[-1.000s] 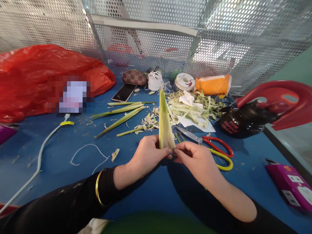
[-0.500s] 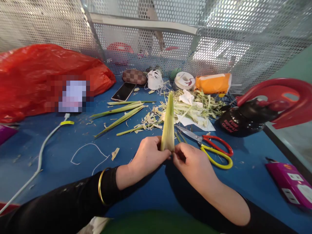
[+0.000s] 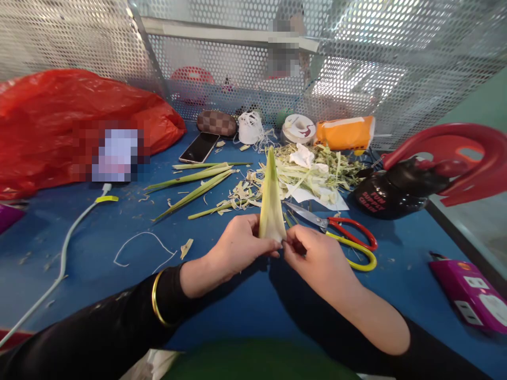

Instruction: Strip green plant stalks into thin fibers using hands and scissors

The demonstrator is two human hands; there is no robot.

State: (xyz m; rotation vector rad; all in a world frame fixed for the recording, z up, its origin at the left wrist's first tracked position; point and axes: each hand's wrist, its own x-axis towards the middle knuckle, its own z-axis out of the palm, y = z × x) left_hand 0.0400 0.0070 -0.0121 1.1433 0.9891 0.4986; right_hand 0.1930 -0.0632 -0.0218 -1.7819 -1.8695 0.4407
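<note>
A pale green, pointed leaf sheath point(image 3: 271, 206), broad at its base, stands with its tip pointing away from me. My left hand point(image 3: 243, 243) is closed on its lower left side, thumb across the base. The fingers of my right hand point(image 3: 319, 256) pinch the bottom right corner. Just right of it lie scissors point(image 3: 330, 224) with one red and one yellow handle. Several green stalks point(image 3: 194, 192) rest on the blue table point(image 3: 225, 327) to the left. Behind the sheath is a heap of leaf scraps point(image 3: 317, 171).
A red plastic bag point(image 3: 79, 111) and a phone on a white cable point(image 3: 65, 248) are at left. Another phone point(image 3: 199, 148), a checked case point(image 3: 216, 123), string point(image 3: 250, 128), a ribbon spool point(image 3: 298, 129) and an orange packet point(image 3: 346, 133) line the back. A black bottle point(image 3: 392, 192) and purple power strip point(image 3: 469, 295) stand right.
The sheath's base looks wider and more spread between my fingers. Its tip has shifted slightly left, and the whole view has moved a little. Both hands keep their hold.
</note>
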